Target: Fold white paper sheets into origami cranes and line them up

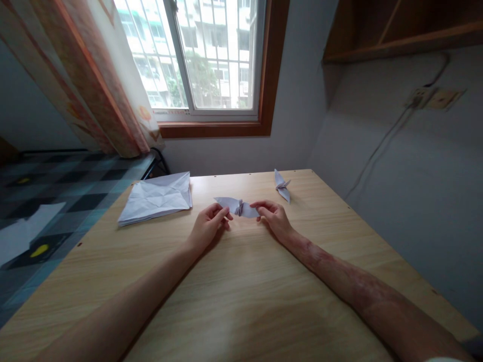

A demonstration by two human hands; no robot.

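Observation:
A white folded paper crane (pixel 240 207) is held between my two hands just above the wooden table (pixel 241 281), its wings spread to either side. My left hand (pixel 211 221) pinches the left wing between thumb and fingers. On the other wing, my right hand (pixel 273 216) has its thumb and index finger closed. The crane's narrow folded middle stands up between the hands. A second paper crane (pixel 282 186) rests farther back on the table, to the right of my right hand.
A stack of creased white paper (pixel 156 198) lies at the table's back left. Beyond the left edge is a checked bed (pixel 71 173) with loose white sheets (pixel 28 231). A window (pixel 222 60) is ahead, and a cord (pixel 377 146) hangs along the right wall.

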